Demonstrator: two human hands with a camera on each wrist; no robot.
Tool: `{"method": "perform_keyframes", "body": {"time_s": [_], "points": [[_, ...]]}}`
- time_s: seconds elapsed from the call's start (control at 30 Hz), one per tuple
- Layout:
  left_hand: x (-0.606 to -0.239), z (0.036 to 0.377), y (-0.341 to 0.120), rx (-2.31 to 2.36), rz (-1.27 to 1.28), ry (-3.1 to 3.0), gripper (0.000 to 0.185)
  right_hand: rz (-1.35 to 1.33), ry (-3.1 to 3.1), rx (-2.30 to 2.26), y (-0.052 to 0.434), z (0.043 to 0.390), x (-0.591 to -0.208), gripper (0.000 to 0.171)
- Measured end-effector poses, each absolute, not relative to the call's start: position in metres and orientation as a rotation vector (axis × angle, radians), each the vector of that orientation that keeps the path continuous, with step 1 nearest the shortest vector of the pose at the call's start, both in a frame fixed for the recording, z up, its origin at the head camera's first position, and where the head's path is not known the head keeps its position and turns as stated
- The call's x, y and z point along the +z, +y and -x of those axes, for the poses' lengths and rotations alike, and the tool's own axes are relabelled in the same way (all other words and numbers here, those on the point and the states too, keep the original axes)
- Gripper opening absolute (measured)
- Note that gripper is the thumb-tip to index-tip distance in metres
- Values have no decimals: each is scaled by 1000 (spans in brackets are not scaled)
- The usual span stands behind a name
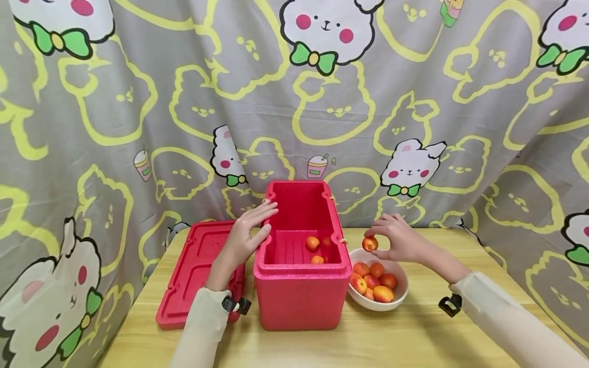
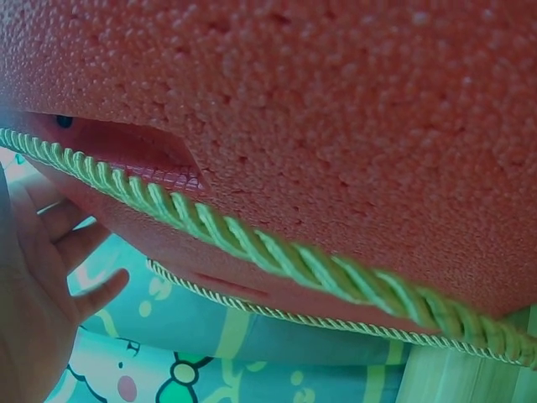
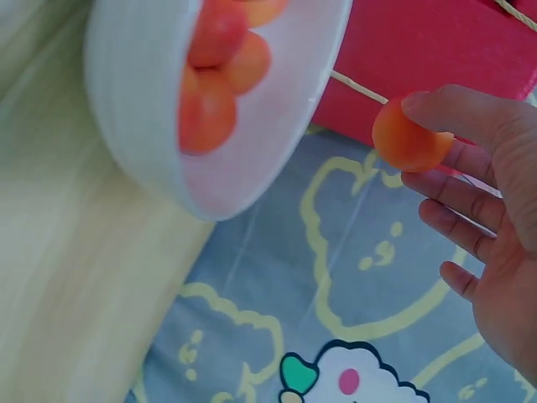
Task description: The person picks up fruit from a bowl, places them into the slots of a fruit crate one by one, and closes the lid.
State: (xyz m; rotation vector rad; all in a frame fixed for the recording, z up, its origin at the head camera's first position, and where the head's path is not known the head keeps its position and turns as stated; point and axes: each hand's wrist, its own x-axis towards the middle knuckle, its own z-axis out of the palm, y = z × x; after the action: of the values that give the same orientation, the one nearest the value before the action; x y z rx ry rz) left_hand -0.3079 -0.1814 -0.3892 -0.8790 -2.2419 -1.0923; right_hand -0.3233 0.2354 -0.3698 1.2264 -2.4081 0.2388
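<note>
My right hand [image 1: 399,240] pinches an orange-red apricot [image 1: 370,244] between thumb and fingertips, just above the far side of a white bowl [image 1: 401,286]. Several more apricots [image 1: 383,294] lie heaped in that bowl. In the right wrist view the held apricot [image 3: 409,138] is clear of the bowl rim. Left of the bowl stands a deep red foam box [image 1: 301,301], its top uncovered, with a few apricots [image 1: 312,243] on its floor. With its fingers extended, my left hand [image 1: 243,235] rests at the box's left rim. The near wall hides part of the box's inside.
The red lid [image 1: 193,286] lies flat on the wooden table [image 1: 386,342], left of the box. Twisted cords [image 2: 277,260] run along the box's side. Behind the table hangs a grey patterned curtain [image 1: 257,112].
</note>
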Motion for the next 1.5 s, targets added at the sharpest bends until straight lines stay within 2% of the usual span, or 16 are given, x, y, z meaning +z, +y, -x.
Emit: {"method": "perform_keyframes", "body": {"time_s": [1.03, 1.5], "points": [[-389, 307, -182, -1077, 878, -2238, 49, -1213, -2267, 336, 220, 329, -303, 35], [-387, 307, -181, -1068, 883, -2239, 49, -1254, -2213, 421, 204, 329, -288, 37]]}}
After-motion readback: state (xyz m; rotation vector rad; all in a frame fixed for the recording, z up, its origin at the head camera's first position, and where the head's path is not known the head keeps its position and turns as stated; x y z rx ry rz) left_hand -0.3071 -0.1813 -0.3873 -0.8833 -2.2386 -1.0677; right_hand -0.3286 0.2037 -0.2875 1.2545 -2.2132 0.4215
